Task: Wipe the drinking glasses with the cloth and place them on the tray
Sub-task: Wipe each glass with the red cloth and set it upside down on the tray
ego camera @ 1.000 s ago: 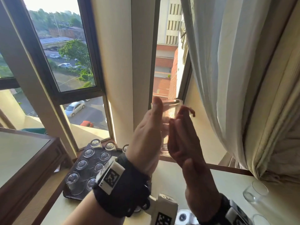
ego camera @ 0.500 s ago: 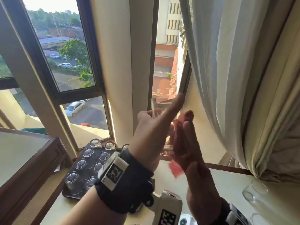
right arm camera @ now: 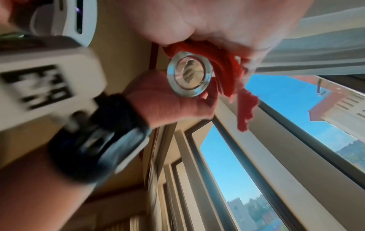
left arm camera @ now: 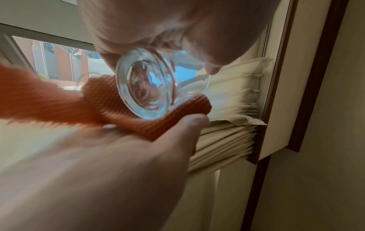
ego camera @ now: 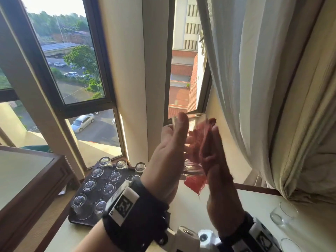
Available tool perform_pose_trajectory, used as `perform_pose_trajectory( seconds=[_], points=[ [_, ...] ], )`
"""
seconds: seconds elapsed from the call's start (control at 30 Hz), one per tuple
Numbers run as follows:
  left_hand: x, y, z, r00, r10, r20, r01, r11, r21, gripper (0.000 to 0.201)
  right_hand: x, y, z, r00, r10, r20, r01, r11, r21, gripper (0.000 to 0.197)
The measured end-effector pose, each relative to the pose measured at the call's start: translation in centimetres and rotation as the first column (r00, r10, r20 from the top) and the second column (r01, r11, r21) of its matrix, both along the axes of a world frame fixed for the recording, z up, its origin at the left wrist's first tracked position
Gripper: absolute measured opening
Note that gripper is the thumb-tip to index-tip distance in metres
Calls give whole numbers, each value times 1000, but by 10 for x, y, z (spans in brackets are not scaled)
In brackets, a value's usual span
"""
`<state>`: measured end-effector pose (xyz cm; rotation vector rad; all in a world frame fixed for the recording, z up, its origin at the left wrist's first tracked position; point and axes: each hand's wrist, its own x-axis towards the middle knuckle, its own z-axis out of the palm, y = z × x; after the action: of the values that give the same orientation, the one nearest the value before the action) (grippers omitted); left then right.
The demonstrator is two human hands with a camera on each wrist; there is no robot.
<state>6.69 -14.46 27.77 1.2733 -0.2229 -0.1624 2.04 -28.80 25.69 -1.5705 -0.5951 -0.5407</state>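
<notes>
My left hand (ego camera: 169, 155) grips a glass (ego camera: 192, 142); my right hand (ego camera: 218, 171) presses the cloth (ego camera: 201, 142) on it. Many glasses stand on the tray (ego camera: 87, 220); some wait on the counter (ego camera: 227, 206).

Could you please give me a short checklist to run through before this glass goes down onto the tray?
1. Glass secured: the left hand grips it upright in the air. Ok.
2. Cloth on the glass: the right hand presses it against the side. Ok.
3. Wiping finished: streaks or spots cannot be judged through the blur. Cannot tell.
4. Cloth clear of the glass for placing: it wraps the side nearest the right hand, a corner hanging below. Not ok.
5. Free spot on the tray: inverted glasses fill most of it and the left wrist hides its near right part. Cannot tell.
6. Orientation: rim up, while the tray's glasses stand rim down. Not ok.
</notes>
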Motion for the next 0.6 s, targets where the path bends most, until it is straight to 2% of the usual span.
perform_pose_trajectory(
  seconds=[0.03, 0.07, 0.13, 0.2, 0.27, 0.37, 0.43, 0.5, 0.53, 0.6],
  points=[
    [-6, -5, -1, 1000, -29, 9, 29, 1000, 4, 79, -10, 18, -1, 997, -73, -21, 72, 996, -43, 50],
    [-11, -9, -3, 998, -58, 22, 58, 998, -5, 77, 3, 18, 17, 989, -136, -63, 137, 991, 7, 49],
    [-14, -17, -9, 999, -52, 6, 52, 999, 0, 80, 5, 18, 18, 986, -165, 30, 165, 986, -20, 50],
    [-9, -17, -7, 999, -35, -9, 35, 999, 14, 87, 7, 17, 12, 985, -122, 124, 132, 988, -76, 56],
    [2, -9, 0, 1000, 0, -6, 0, 1000, 16, 90, 5, 24, -4, 987, -68, 145, 87, 987, -131, 56],
    [11, 6, 11, 998, 36, 51, -36, 999, 7, 76, -7, 29, -21, 999, -18, 47, 22, 996, -89, 58],
    [2, 3, 11, 996, -6, 93, 4, 1000, 29, 73, -10, 24, -12, 983, -22, -181, 27, 999, 24, 75],
    [-13, -7, 6, 993, -70, 97, 66, 997, 38, 72, -7, 14, 1, 952, -3, -306, 35, 994, 100, 87],
    [-17, -11, 3, 993, -66, 97, 63, 997, 40, 72, -2, 12, 10, 960, -57, -275, 73, 996, 49, 83],
    [-15, -16, 1, 998, -20, 59, 17, 998, 62, 78, 5, 16, 22, 995, -90, -41, 91, 995, 25, 65]
  ],
)
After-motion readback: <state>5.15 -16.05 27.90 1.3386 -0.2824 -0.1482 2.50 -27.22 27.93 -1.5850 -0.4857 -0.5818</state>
